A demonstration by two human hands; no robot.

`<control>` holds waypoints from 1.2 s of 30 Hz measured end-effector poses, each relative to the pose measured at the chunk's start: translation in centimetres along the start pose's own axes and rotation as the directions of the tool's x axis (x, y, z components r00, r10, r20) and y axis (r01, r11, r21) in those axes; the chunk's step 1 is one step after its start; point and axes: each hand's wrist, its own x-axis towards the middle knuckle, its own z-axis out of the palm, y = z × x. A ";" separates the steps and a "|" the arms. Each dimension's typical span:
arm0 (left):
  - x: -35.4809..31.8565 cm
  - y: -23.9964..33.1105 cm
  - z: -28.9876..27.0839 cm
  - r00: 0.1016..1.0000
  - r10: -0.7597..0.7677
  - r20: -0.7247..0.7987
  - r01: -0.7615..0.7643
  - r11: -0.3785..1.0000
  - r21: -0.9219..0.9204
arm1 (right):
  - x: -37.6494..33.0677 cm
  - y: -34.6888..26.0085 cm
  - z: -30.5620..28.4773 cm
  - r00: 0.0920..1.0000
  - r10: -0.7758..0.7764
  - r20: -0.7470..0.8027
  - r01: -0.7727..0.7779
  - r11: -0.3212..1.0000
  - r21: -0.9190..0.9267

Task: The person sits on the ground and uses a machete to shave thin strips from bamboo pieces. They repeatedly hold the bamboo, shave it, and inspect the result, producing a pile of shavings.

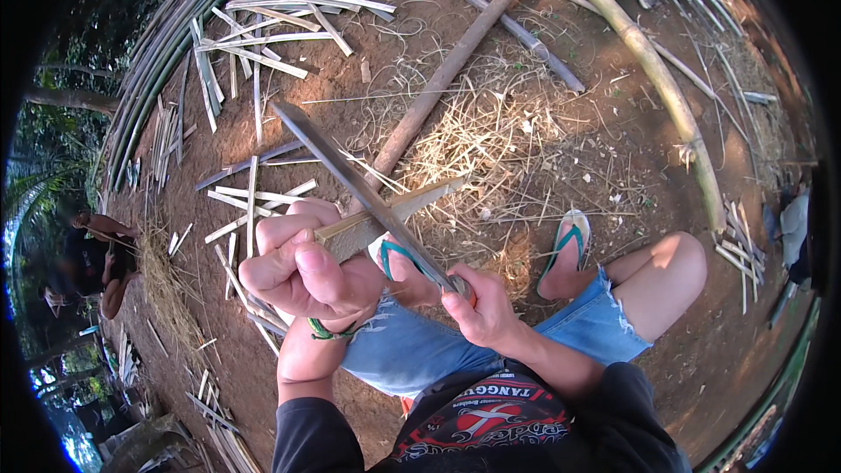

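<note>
My left hand [302, 264] is closed around a flat bamboo strip [412, 203] that points away to the upper right. My right hand [480, 308] grips the handle of a long dark knife [350, 180]. Its blade runs up and to the left, lying across the bamboo strip just past my left thumb. Both hands are held above my knees; I sit in denim shorts with green flip-flops [569, 241] on bare earth.
Cut bamboo strips [263, 26] lie scattered at the upper left. A wooden pole [447, 70] and a long green bamboo culm [666, 88] cross the ground ahead. Dry shavings [499, 140] cover the middle. Another person [96, 258] crouches at the far left.
</note>
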 end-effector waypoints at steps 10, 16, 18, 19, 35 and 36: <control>0.3 -0.4 -0.2 0.994 -0.097 -0.052 0.095 0.995 -0.039 | -0.2 -2.4 0.1 0.981 0.165 0.098 -0.181 0.965 0.189; 1.9 -1.0 -0.8 0.978 -0.174 0.113 0.203 0.915 -0.348 | 0.0 -4.3 -1.6 0.964 0.240 0.116 -0.258 0.949 0.183; 2.1 -0.5 -0.6 0.941 -0.294 0.170 0.340 0.816 -0.468 | 0.0 -5.0 -2.0 0.970 0.219 0.107 -0.236 0.953 0.189; 1.9 -0.6 -0.5 0.943 -0.276 0.188 0.333 0.795 -0.506 | -0.1 -5.6 -2.3 0.979 0.176 0.099 -0.192 0.964 0.186; -1.6 1.1 0.8 0.984 -0.154 0.090 0.177 0.904 -0.389 | -0.7 -12.3 -2.7 0.995 -0.099 0.026 0.102 0.985 -0.138; -1.9 1.0 0.8 0.982 -0.158 0.099 0.184 0.911 -0.370 | -0.8 -12.4 -2.7 0.995 -0.102 0.022 0.104 0.985 -0.139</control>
